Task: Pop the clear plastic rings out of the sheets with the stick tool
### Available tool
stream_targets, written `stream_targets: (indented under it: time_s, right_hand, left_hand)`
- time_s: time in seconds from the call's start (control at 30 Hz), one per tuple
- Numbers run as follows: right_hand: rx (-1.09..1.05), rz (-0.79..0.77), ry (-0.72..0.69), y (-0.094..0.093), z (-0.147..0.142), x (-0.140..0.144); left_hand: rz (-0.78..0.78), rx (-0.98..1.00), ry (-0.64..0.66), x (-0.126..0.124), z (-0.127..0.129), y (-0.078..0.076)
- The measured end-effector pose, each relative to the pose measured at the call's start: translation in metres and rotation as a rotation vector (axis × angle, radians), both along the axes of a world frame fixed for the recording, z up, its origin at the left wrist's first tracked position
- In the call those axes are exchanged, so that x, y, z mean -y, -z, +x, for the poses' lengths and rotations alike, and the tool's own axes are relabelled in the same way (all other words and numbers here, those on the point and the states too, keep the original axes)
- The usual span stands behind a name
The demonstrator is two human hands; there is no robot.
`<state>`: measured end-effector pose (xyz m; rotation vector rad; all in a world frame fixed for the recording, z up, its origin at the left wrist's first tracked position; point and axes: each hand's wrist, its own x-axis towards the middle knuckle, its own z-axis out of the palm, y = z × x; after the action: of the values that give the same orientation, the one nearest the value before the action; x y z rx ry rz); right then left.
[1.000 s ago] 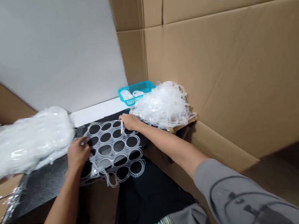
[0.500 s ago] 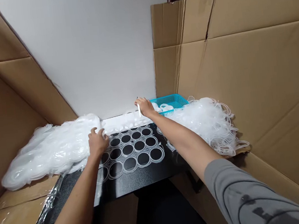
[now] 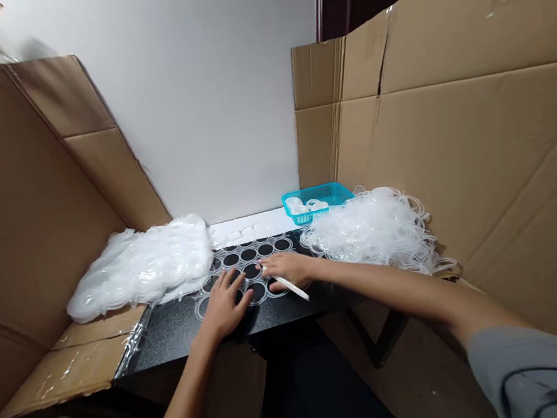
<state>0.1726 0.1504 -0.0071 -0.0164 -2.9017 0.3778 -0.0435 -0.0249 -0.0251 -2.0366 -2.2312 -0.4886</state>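
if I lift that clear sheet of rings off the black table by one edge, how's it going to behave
The ring sheet would probably flop and sag: it is thin, see-through and mostly holes. It looks light for its spread. The left hand presses it flat, which hints it may slide or curl on the black table.

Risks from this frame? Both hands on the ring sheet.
1. The right hand grips a thin white tool beside the left hand's fingers; a slip might nick them.
2. The ring sheet looks thin; uneven pressure could tear its webs.
3. The loose ring pile overhangs the black table edge and may slide off.
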Motion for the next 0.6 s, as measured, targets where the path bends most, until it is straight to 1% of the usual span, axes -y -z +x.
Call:
stream_targets:
  time_s: [0.03, 0.13, 0.17, 0.23, 0.3, 0.37, 0.47, 0.6]
  right_hand:
    - [0.011, -0.070, 0.037, 0.004, 0.011, 0.018]
    - [-0.006, -0.276, 0.249, 0.017, 0.038, 0.062]
    - [-0.021, -0.312, 0.305, 0.021, 0.043, 0.073]
    - [-0.066, -0.333, 0.412, 0.027, 0.046, 0.087]
    - [-0.102, -0.322, 0.531, 0.029, 0.043, 0.096]
    - [-0.114, -0.306, 0.605, 0.030, 0.037, 0.101]
    - [-0.112, -0.278, 0.652, 0.031, 0.029, 0.105]
    - [-0.122, -0.269, 0.677, 0.033, 0.023, 0.105]
  left_hand:
    - [-0.040, 0.014, -0.017, 0.011, 0.011, 0.002]
    - [-0.152, -0.007, -0.110, 0.036, 0.039, 0.007]
    - [-0.176, -0.030, -0.143, 0.040, 0.046, 0.007]
    - [-0.217, -0.059, -0.192, 0.043, 0.054, 0.005]
    - [-0.234, -0.069, -0.215, 0.043, 0.057, 0.000]
    - [-0.239, -0.078, -0.221, 0.044, 0.058, -0.006]
    - [-0.245, -0.089, -0.242, 0.049, 0.060, -0.013]
    - [-0.258, -0.086, -0.308, 0.056, 0.068, -0.014]
